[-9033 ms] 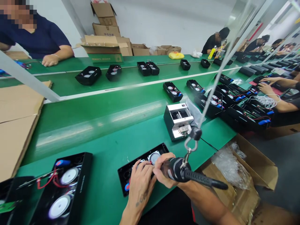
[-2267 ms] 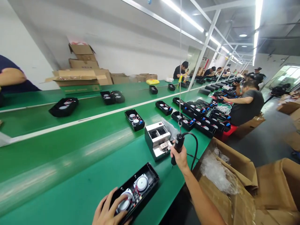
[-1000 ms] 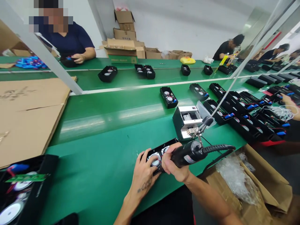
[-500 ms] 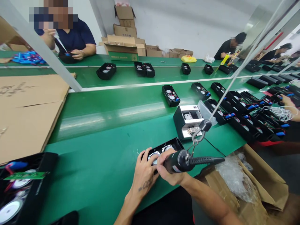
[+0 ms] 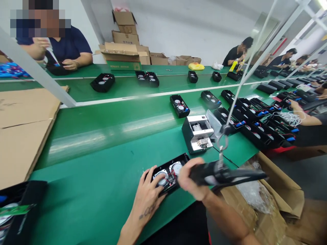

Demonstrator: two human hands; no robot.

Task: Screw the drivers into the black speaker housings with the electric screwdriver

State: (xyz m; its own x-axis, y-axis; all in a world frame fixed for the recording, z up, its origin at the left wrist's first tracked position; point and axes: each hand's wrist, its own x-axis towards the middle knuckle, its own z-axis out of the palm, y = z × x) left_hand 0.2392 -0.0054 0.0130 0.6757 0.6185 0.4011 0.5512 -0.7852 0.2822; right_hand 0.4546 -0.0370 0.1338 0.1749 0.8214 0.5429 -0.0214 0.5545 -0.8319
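A black speaker housing (image 5: 170,186) lies at a slant on the green mat, its open side up, with two round speakers and red wires inside. My left hand (image 5: 148,190) holds its left end, the fingers over the rim and beside the left speaker (image 5: 161,178). My right hand (image 5: 192,178) is wrapped round a black electric screwdriver (image 5: 206,173), which hangs from a metal hook and lies nearly level at the housing's right end. The screwdriver's tip is hidden behind the hand. Behind the housing stands a black and silver machine (image 5: 197,134).
Many black housings (image 5: 255,134) crowd the right side, near another person's hand. A cardboard sheet (image 5: 25,129) and another housing (image 5: 30,211) are at the left. An open carton with plastic (image 5: 278,190) stands at the lower right. People sit across the line.
My right hand and the screwdriver have moved right, off the speakers, and the tool has tilted flatter. More of the housing's inside shows. The whole view has shifted rightwards.
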